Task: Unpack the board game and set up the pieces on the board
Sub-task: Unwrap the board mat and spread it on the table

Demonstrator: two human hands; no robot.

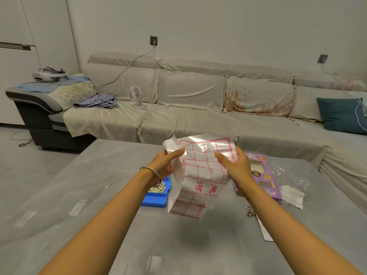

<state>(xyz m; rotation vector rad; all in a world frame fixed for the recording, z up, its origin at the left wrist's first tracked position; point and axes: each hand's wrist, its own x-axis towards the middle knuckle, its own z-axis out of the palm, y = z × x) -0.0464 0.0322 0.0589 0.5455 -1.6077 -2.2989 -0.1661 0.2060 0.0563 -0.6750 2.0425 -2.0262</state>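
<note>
Step in hand, by judgement: unfolding the board sheet (200, 175), printed with a red grid and red characters. Held up off the table (178, 245), partly folded, lower half hanging down, a shadow on the tabletop beneath. Left hand (162, 163) pinching a folded-over flap at the sheet's upper left corner, thumb on top. Right hand (236, 165) gripping the right edge, thumb on the printed face, fingers behind. Next move, estimated: draw the flap outward to open the last fold, then lay the sheet flat on bare table in front. Calls for a light pull, as thin glossy paper looks likely to crease or tear, and for keeping clear of the tray. Containers: blue tray (156, 201) on the table just left of the sheet, partly hidden by the left wrist, holding round pale pieces (158, 188) with dark marks; count not readable. Purple box (264, 175) lying flat to the right, partly behind the right hand; contents cannot be told. Clear plastic bag (288, 175) crumpled beside the box, a white slip (294, 196) at its near edge; inside or on top, unclear. Key rings (250, 211) loose near the box's front corner. No pieces set out yet.
</note>
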